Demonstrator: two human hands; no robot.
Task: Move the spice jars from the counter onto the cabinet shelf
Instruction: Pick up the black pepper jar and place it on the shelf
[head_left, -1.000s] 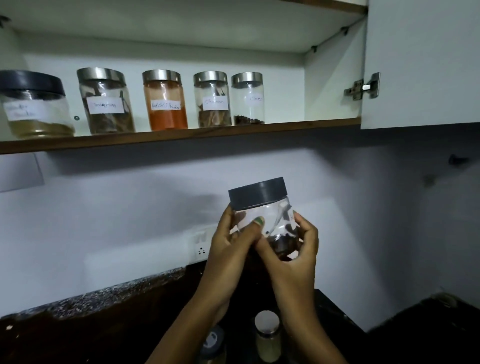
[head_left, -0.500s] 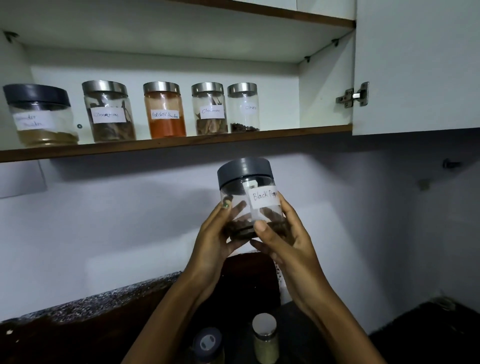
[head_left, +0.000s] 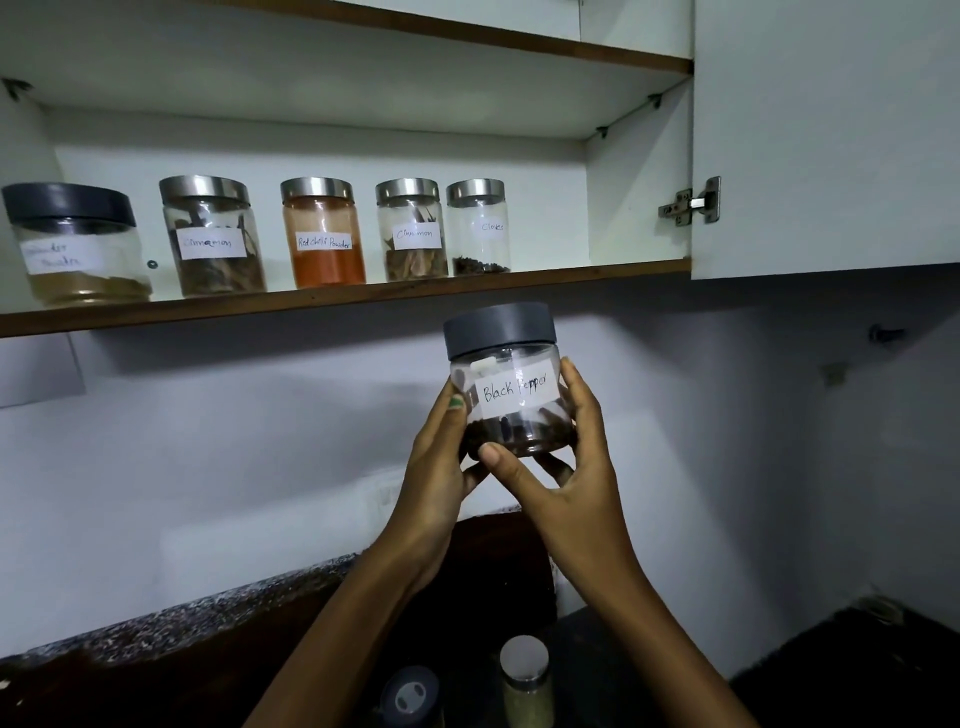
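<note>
While held just below the shelf (head_left: 363, 297), pepper jar (head_left: 506, 384) upright, grey lid on, label facing camera. Gripped by left hand (head_left: 436, 467) and right hand (head_left: 566, 467), fingers curled round its sides and base. On shelf: five jars in a row. On counter (head_left: 156, 654) below: two more jars.

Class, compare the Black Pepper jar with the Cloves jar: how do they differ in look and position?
The Black Pepper jar has a dark grey lid; the Cloves jar has a shiny metal lid. The Black Pepper jar is held in the air below the shelf by the left hand and right hand; the Cloves jar stands on it. Both are clear, with handwritten white labels and dark contents at the bottom.
</note>
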